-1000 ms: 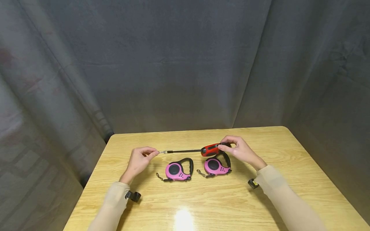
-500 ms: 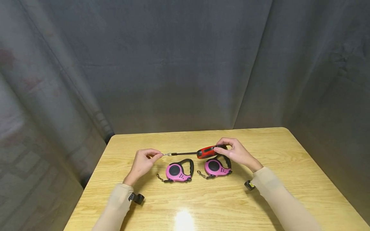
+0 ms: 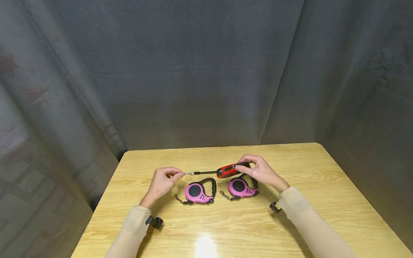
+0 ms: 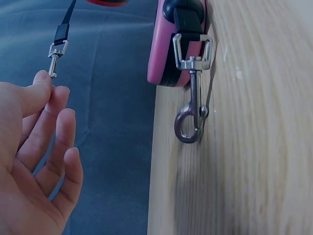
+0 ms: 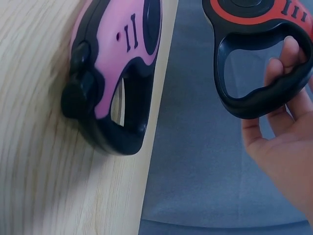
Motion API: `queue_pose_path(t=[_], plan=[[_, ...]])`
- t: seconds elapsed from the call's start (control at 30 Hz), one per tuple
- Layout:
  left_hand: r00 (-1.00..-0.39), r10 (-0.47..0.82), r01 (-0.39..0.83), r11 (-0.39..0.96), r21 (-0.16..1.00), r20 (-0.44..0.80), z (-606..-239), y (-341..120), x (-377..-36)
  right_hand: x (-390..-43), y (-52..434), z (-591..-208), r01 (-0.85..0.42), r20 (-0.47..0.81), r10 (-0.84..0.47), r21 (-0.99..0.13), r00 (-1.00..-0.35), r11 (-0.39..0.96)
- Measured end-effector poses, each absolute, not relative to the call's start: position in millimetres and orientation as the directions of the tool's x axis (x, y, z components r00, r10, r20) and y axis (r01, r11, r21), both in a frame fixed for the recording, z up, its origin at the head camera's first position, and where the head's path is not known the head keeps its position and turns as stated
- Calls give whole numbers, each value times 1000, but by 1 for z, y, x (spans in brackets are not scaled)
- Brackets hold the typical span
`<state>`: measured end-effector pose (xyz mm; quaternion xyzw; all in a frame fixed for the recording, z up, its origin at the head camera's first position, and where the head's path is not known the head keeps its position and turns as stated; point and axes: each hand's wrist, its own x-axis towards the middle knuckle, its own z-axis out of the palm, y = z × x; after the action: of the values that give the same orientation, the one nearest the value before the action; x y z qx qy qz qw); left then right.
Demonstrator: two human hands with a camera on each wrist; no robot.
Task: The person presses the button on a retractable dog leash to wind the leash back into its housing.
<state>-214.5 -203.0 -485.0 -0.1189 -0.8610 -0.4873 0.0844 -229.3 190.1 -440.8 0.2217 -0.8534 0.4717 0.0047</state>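
Note:
My right hand point(image 3: 258, 171) grips a red and black retractable dog leash point(image 3: 227, 171) by its black handle point(image 5: 264, 100), holding it above the table. Out of its left end runs a short dark strap point(image 3: 206, 172) to a silver snap hook point(image 4: 54, 61). Thumb and forefinger of my left hand point(image 3: 164, 181) pinch the end of that hook. Two pink and black retractable leashes lie below: the left pink leash point(image 3: 193, 197) between my hands, the right pink leash point(image 3: 244, 190) under the red one, which partly overlaps its handle in the head view.
The wooden table point(image 3: 258, 229) has its far edge beyond my hands, with grey curtains point(image 3: 200, 89) behind and at both sides. A metal snap hook point(image 4: 190, 107) of a pink leash lies on the wood. Small black cameras point(image 3: 155, 222) sit on both wrists.
The red leash and my right hand have moved left and slightly down. My left hand has moved right with the hook, so the exposed strap is shorter. The pink leashes stay put.

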Motion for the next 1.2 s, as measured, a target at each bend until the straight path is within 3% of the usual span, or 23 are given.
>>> queue_pose_path(t=[1.2], plan=[[-958, 215, 275, 506, 817, 189, -479, -178, -205, -225, 163, -440, -405, 210, -421, -796, -882, 450]])
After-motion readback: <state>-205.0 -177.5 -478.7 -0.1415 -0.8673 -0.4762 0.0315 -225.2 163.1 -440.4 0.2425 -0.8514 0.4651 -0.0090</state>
